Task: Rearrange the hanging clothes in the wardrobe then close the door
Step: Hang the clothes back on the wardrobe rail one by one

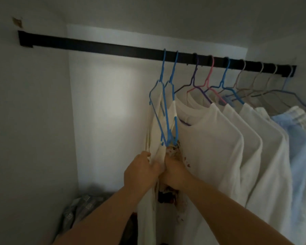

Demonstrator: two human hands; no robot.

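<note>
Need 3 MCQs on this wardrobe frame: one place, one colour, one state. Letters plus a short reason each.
1. Where on the rail do the clothes hang?
A. Bunched toward its right end
B. Spread evenly along it
C. Bunched at its left end

2. What colour is the hanger between the purple hanger and the blue hanger to its right?
A. Green
B. Pink
C. Black

3. What are the hands doing?
A. Both hang idle at the person's sides
B. One pushes the door
C. Both grip cloth of the leftmost garments

Key: 1 A, the left half of the rail is bare. 2 B, the pink hanger hooks there. 3 C, the left hand and right hand are curled on the cream garments under the two tilted blue hangers.
</note>
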